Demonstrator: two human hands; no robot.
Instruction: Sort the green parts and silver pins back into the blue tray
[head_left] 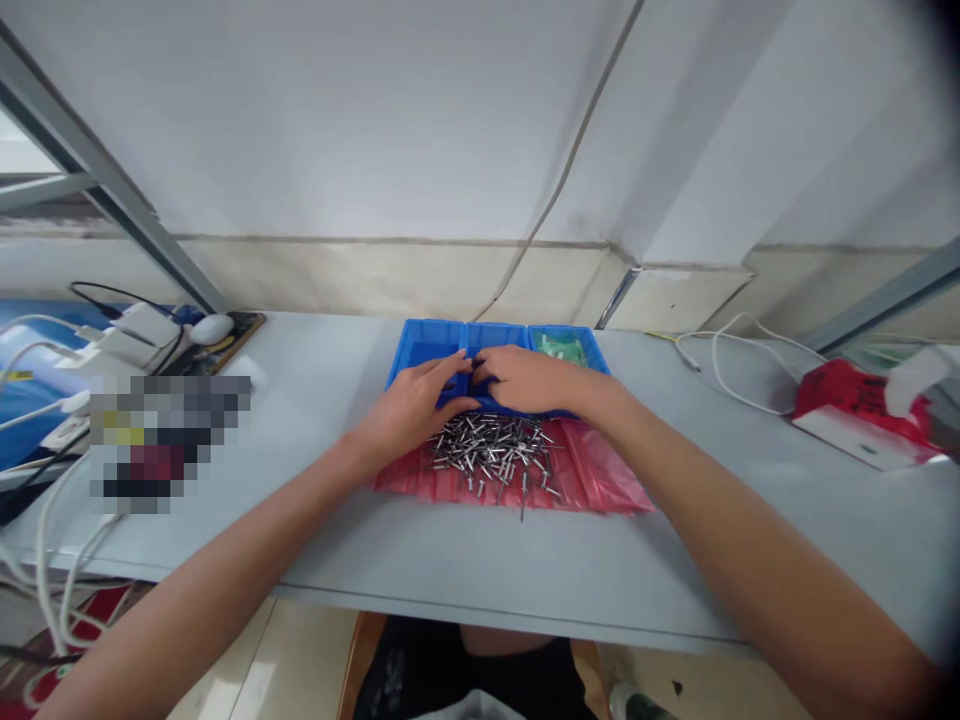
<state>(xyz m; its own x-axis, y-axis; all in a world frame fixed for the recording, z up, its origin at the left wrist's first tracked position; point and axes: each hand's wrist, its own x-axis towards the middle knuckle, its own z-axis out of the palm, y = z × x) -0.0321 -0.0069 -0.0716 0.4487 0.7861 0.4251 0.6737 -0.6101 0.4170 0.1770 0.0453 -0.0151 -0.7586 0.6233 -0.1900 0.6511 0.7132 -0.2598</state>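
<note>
Right hand (pixel 510 374): fingers curled down into the middle of the blue plastic compartment bins (pixel 428 332); whether they grasp anything cannot be told. Left hand (pixel 420 396): at the left bin, thumb and fingers spread apart, contents of grip indeterminable. Immediately nearer the person than both hands, a heap of silvery metal rivet-like pins (pixel 491 450) lies on red plastic film (pixel 600 470). Right of the right hand's fingers, the third bin holds green-and-white packets (pixel 562 348).

Single head-worn view, facing forward and down over both hands (pixel 506 385).
</note>
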